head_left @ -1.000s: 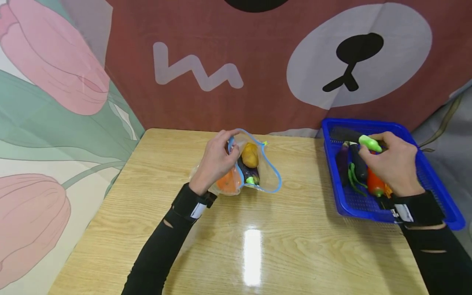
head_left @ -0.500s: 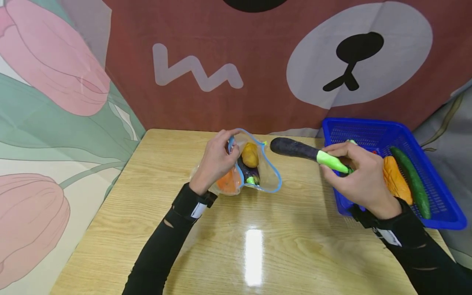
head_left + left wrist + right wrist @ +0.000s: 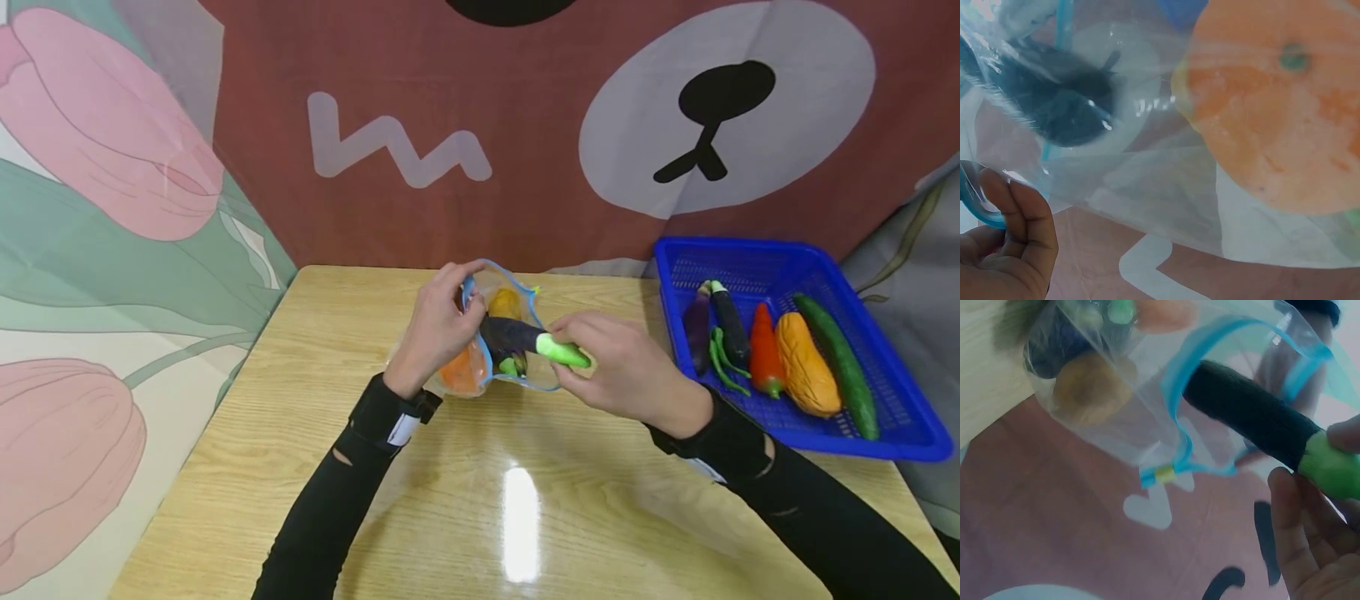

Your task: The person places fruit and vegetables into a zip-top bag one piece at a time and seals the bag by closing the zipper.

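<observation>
Our right hand [image 3: 630, 367] is clamped on an eggplant [image 3: 513, 335], thumb + fingers pinching its green end, just R of the bag [image 3: 1171, 387]. Eggplant's dark end is at the bag's mouth, w/in the outline of its blue edge; can't tell how far in. Our left hand [image 3: 442, 321] is clamped on the bag's edge, L side, and the mouth gapes w/ some room btwn its edges. Yellow zip tab [image 3: 1164, 474] sits on that edge. In the bag we see a potato [image 3: 1094, 387], an orange [image 3: 1279, 119] + another eggplant [image 3: 510, 365]. Table [image 3: 420, 517] runs on in front of the bag, its far edge just behind. A strip of wood separates bag from blue basket [image 3: 888, 350], well to the bag's R. Basket contents, nearest bag first: purple eggplant [image 3: 697, 332], dark eggplant [image 3: 731, 329], green peppers [image 3: 722, 362], red pepper [image 3: 766, 354], yellow squash [image 3: 806, 365], cucumber [image 3: 840, 367].
</observation>
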A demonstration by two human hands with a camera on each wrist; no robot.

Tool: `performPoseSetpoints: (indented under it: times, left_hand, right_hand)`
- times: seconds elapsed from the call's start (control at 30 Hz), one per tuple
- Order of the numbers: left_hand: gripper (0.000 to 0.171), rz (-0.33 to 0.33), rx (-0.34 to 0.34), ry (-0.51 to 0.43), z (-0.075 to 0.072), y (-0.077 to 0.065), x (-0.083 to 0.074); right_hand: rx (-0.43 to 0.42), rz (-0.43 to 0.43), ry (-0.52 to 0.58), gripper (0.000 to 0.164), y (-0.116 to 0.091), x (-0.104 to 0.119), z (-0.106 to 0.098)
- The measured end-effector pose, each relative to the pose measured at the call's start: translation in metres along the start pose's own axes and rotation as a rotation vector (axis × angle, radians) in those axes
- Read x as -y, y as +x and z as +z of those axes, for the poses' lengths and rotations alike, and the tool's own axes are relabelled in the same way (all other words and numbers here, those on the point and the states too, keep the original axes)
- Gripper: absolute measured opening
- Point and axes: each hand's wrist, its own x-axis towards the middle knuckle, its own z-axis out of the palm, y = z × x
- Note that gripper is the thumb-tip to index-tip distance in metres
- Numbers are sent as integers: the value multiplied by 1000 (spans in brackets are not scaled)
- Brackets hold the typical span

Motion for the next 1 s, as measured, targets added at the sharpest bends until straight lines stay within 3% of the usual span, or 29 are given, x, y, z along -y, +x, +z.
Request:
performPoseSetpoints:
  times: [0.13,0.27,0.47,0.67,0.83,1.0]
  left_hand:
    - [37,4,-16,6,-3,0,0]
    - [37,24,-26,8,-3,-1,0]
    - [37,24,-26,2,-3,0,0]
    - [37,19,-19,3,-3,1,-1]
    - [37,24,-24,-3,-2,1,-1]
    - [37,29,-23,5,-1,1,1]
  right_hand:
    - [75,-70,-87,28,16,0,18]
    - [139,-117,-157,23,30,-4,34]
    - [238,-99,-175,15,45,-14,49]
    - [372,-127,-231,32,51,-20,59]
    - [485,-109,-148,27,50,-21,69]
    - [525,-82,-90,23,49,-20,71]
